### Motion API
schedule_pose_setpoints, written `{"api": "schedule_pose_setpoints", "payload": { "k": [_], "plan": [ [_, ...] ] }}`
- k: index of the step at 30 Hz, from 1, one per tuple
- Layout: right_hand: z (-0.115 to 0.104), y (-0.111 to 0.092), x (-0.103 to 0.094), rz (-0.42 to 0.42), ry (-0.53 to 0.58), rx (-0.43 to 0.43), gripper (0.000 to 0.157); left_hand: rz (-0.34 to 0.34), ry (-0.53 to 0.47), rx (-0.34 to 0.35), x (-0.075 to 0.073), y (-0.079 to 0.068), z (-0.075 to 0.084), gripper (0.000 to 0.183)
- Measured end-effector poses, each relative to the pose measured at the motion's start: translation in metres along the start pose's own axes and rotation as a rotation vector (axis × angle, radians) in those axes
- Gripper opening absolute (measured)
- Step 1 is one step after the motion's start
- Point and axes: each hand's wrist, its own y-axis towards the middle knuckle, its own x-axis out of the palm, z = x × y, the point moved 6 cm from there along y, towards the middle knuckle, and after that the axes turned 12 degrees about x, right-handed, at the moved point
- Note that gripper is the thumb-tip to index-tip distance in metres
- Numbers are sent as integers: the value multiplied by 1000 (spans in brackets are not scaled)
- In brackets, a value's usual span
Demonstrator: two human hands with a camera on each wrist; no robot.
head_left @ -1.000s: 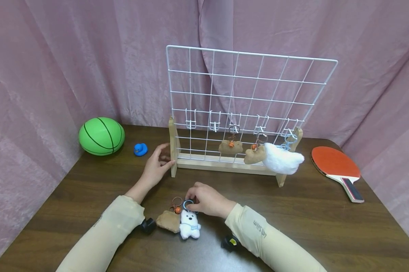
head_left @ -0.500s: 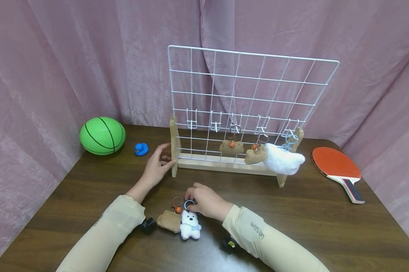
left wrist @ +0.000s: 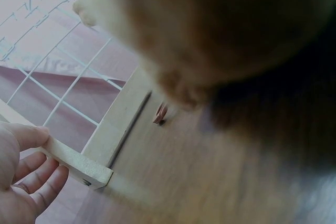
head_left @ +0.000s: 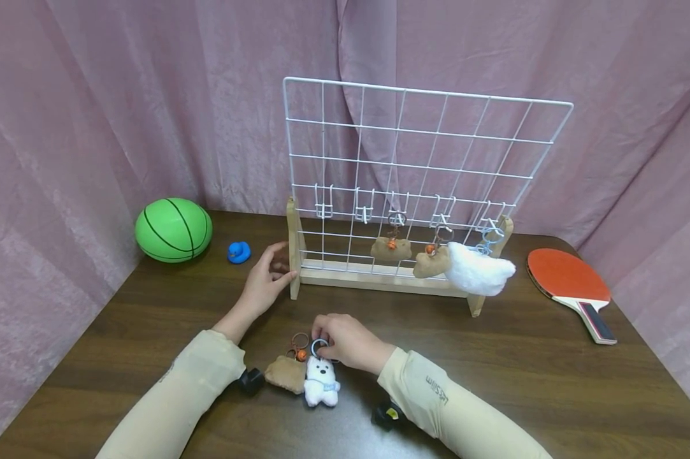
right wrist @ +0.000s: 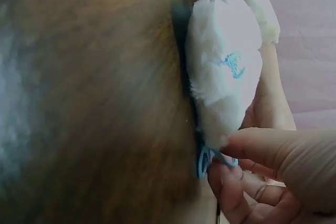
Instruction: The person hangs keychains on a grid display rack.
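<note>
In the head view, my left hand (head_left: 262,278) holds the left wooden upright (head_left: 293,248) of the white wire grid rack (head_left: 427,131), with the thumb over its front edge. My right hand (head_left: 353,343) pinches the blue key ring (head_left: 318,345) of a white plush bear keychain (head_left: 322,384), which lies face up on the table. Beside it lies a brown plush keychain (head_left: 286,373) with an orange bell and a copper ring. From hooks on the rack hang two brown plush keychains, the left one (head_left: 392,248) and the middle one (head_left: 432,262), plus a white plush keychain (head_left: 479,269).
On the rack's left part are bare wire hooks (head_left: 323,209). A green ball (head_left: 174,230) and a blue rubber duck (head_left: 238,252) stand at the left. To the right lies a red table tennis paddle (head_left: 568,278). Pink curtains (head_left: 236,115) surround the table.
My right hand has shifted very slightly toward me with the white bear keychain still at its fingertips. The left hand keeps its place on the rack.
</note>
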Motion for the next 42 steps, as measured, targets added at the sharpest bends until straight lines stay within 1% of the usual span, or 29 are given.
{"api": "schedule_pose_setpoints", "payload": {
  "k": [7,14,16,25,31,42],
  "plan": [
    [2,-5,-5,-40,133,18,10,-3,4,-7,0,0,0,60],
    [2,-11,-12,-88,300,36,5,-5,14,-14,0,1,-2,60],
    [1,-13,-15,-88,324,38,5,-5,18,-16,0,1,-3,60],
    [-6,-22,-30,-51,362,16,9,-4,15,-12,0,0,-3,59],
    [-11,-28,-40,-29,381,-8,8,-4,14,-13,0,0,-4,59],
    [-18,-38,-61,38,312,-49,7,-11,22,-20,0,0,-5,60]
  ]
}}
